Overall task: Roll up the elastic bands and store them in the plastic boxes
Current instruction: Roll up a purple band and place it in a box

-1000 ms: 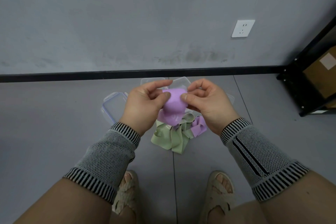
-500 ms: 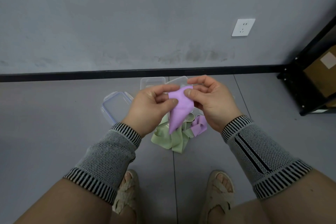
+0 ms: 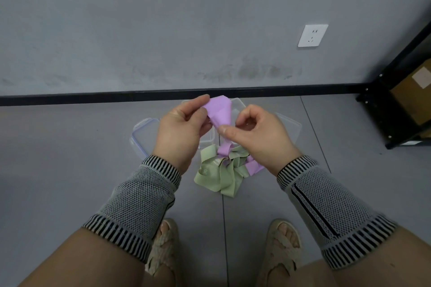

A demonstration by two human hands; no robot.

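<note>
A purple elastic band (image 3: 220,112) is held up in front of me. My left hand (image 3: 182,133) pinches its top corner and my right hand (image 3: 254,135) pinches it lower down, at the narrow part. The band's tail runs down to a heap on the floor, where green bands (image 3: 219,176) and more purple band (image 3: 254,166) lie tangled. Clear plastic boxes sit on the floor behind my hands: one with a lid (image 3: 143,135) at the left, another (image 3: 291,126) at the right, others mostly hidden.
A grey wall with a black skirting board (image 3: 93,98) and a white socket (image 3: 312,35) stands ahead. A black shelf frame (image 3: 396,100) with a cardboard box (image 3: 415,91) is at the right. My sandalled feet (image 3: 163,247) rest on the grey floor below.
The purple band went from a bunched lump to a stretched strip. My left hand rose with its top corner and my right hand slid down to the narrow part.
</note>
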